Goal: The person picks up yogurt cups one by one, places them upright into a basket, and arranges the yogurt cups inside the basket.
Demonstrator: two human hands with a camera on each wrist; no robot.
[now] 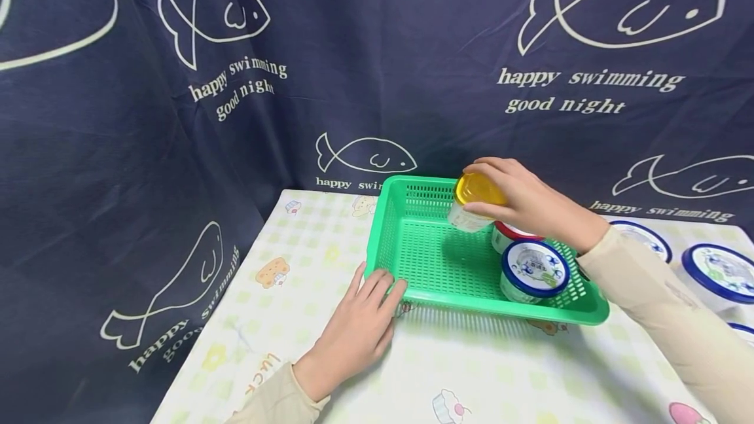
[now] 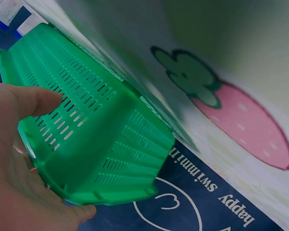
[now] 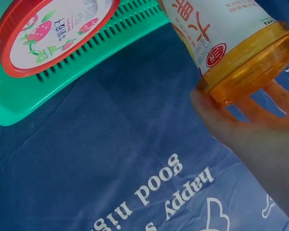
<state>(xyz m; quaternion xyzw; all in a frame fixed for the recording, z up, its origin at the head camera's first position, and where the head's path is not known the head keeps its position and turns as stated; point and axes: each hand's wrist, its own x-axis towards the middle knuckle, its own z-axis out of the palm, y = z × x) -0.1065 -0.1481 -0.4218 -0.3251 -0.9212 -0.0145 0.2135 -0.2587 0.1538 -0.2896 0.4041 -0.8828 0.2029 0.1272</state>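
Note:
A yellow-lidded plastic jar (image 1: 467, 220) is tilted above the back of the green basket (image 1: 459, 303), gripped by its lid in my right hand (image 1: 524, 198). In the right wrist view the fingers wrap the amber lid, and red print shows on the jar's label (image 3: 221, 29). My left hand (image 1: 358, 326) holds the basket's near left corner; in the left wrist view its thumb lies against the outer wall (image 2: 86, 159) and the fingers go over the rim. On the basket's right side stand a red-lidded jar (image 3: 53, 33), partly hidden by my right hand, and a blue-lidded jar (image 1: 536, 270).
Right of the basket stand more blue-lidded jars (image 1: 721, 271), partly behind the right sleeve. A patterned cloth (image 1: 318, 260) covers the table. Directly behind the table hangs a dark blue curtain (image 1: 365, 70) with fish drawings.

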